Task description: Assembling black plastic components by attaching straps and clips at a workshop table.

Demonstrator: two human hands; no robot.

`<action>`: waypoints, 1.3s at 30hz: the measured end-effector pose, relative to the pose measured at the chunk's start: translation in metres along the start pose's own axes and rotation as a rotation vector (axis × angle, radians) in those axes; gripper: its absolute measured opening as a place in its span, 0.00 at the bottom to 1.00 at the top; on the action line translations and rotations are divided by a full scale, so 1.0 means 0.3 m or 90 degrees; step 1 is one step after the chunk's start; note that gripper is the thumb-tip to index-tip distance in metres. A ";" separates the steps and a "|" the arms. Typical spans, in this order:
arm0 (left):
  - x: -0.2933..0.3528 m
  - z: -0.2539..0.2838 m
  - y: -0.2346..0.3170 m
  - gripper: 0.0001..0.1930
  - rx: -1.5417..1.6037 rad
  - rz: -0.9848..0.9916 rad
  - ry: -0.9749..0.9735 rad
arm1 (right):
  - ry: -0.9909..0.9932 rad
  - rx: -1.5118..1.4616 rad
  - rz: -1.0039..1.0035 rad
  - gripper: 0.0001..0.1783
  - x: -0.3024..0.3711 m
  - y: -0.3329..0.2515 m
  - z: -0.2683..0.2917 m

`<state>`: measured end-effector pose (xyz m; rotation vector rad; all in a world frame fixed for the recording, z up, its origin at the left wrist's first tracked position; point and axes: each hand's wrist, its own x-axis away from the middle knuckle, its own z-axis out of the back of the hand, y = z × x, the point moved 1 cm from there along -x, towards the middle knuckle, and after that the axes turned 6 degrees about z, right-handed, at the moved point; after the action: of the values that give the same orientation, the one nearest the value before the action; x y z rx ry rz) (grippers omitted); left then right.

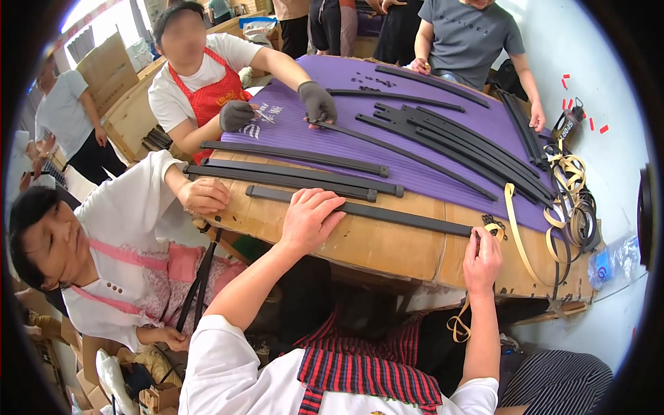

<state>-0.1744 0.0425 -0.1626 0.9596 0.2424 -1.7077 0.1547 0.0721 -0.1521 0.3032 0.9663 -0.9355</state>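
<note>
A long flat black bar (pixel 408 217) lies along the near edge of the wooden table, slanting slightly down to the right. My left hand (pixel 312 220) grips it from above near its middle, fingers folded over it. At the bar's right end, my right hand (pixel 482 259) is closed in a pinch; what sits between its fingertips is hidden. A cream strap (pixel 458 328) hangs below the table edge near my right wrist. Just beyond my bar lie more black bars (pixel 297 178) with capped ends, side by side.
A purple mat (pixel 277 104) covers much of the table (pixel 373 242), bearing several black bars (pixel 456 149). Coiled straps (pixel 570 180), a dark bottle (pixel 568 124) and a clear plastic bag (pixel 614 263) are at right. Co-workers sit left and across; one in grey gloves (pixel 318 102) holds a thin bar.
</note>
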 end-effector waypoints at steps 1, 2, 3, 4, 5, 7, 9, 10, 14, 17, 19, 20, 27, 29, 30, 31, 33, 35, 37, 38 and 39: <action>0.002 -0.002 -0.003 0.11 0.003 0.002 0.000 | -0.001 0.011 0.016 0.07 -0.008 0.000 -0.003; 0.002 -0.002 -0.005 0.11 0.006 0.004 0.001 | -0.001 0.023 0.033 0.07 -0.015 0.000 -0.005; 0.003 -0.003 -0.004 0.11 0.002 0.005 0.002 | 0.000 0.018 0.035 0.07 -0.021 0.004 -0.007; 0.001 -0.004 -0.002 0.11 0.002 0.003 0.005 | -0.006 0.015 0.033 0.07 -0.025 0.010 -0.010; 0.001 -0.002 -0.002 0.11 0.002 0.001 0.009 | -0.011 0.012 0.032 0.06 -0.027 0.013 -0.012; 0.000 -0.006 -0.001 0.11 -0.002 0.003 0.008 | -0.005 0.012 0.022 0.06 -0.015 0.018 -0.010; -0.002 -0.005 0.002 0.11 -0.004 0.002 0.007 | 0.002 0.013 0.010 0.07 -0.009 0.020 -0.006; 0.000 -0.004 0.001 0.11 -0.005 0.004 0.003 | 0.009 0.008 0.010 0.06 -0.008 0.018 -0.006; 0.005 -0.002 -0.003 0.11 -0.003 0.009 0.002 | 0.018 -0.010 0.013 0.06 -0.017 0.007 -0.003; 0.005 0.002 0.001 0.12 0.004 0.007 -0.004 | 0.011 -0.004 0.010 0.06 -0.014 0.010 -0.006; 0.001 0.004 0.004 0.12 0.002 0.005 -0.003 | 0.013 -0.002 0.005 0.06 -0.012 0.009 -0.003; 0.000 0.005 0.005 0.12 -0.002 0.002 -0.001 | 0.015 0.000 0.001 0.06 -0.012 0.008 -0.002; -0.011 0.008 0.004 0.12 -0.013 -0.004 -0.003 | 0.043 -0.009 0.017 0.07 -0.026 0.008 -0.008; -0.020 0.010 0.011 0.12 -0.008 0.002 -0.014 | 0.047 -0.006 0.016 0.07 -0.030 0.011 -0.004; -0.026 0.006 0.011 0.13 -0.006 0.001 -0.026 | 0.051 0.011 0.008 0.07 -0.028 0.014 -0.003; -0.028 0.001 0.013 0.13 -0.006 -0.001 -0.039 | 0.053 0.008 0.012 0.07 -0.024 0.016 -0.001; -0.034 -0.008 0.023 0.13 0.001 -0.014 -0.056 | 0.048 0.008 0.012 0.06 -0.020 0.013 0.004; -0.047 -0.021 0.038 0.13 -0.003 -0.025 -0.086 | 0.047 0.016 0.003 0.06 -0.017 0.016 0.003; -0.062 -0.035 0.062 0.13 0.012 -0.041 -0.098 | 0.048 0.011 0.007 0.06 -0.018 0.017 0.004; -0.068 -0.044 0.074 0.13 0.019 -0.050 -0.108 | 0.048 0.018 0.002 0.06 -0.017 0.016 0.009; -0.072 -0.050 0.080 0.13 0.023 -0.052 -0.110 | 0.048 0.013 0.002 0.06 -0.017 0.016 0.007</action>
<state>-0.1448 0.0578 -0.1501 0.8326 0.1398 -1.8641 0.1584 0.0763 -0.1475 0.3600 1.0261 -0.9371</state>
